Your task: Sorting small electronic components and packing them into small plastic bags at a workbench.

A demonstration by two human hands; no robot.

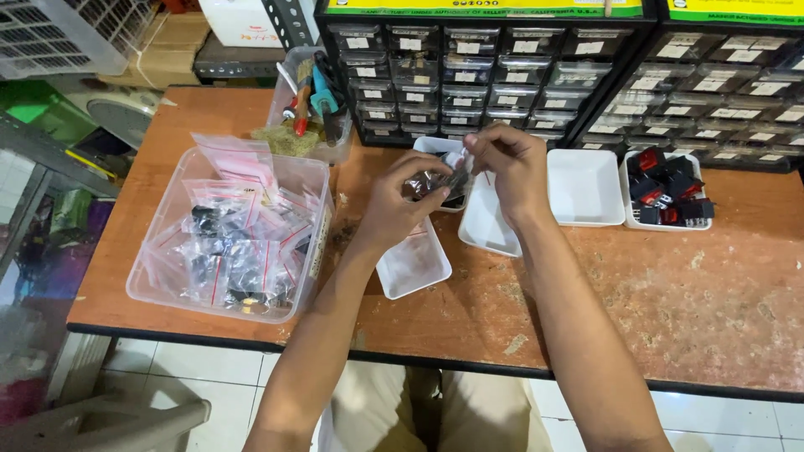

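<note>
Both my hands are raised over the middle of the wooden table (687, 293), holding one small clear zip bag (442, 180) with dark parts inside. My left hand (400, 201) grips the bag from the left and below. My right hand (502, 167) pinches its top edge from the right. Under the hands lie white trays: one (412, 266) near me, one (490, 226) slanted under my right wrist, and a third (435, 146) partly hidden behind the bag. Whether the bag is sealed cannot be made out.
A clear plastic tub (230, 230) at left holds several small zip bags of dark parts. An empty white tray (584, 186) and a tray of red-and-black switches (668, 194) sit at right. Drawer cabinets (477, 59) line the back; a container of hand tools (314, 100) stands beside them.
</note>
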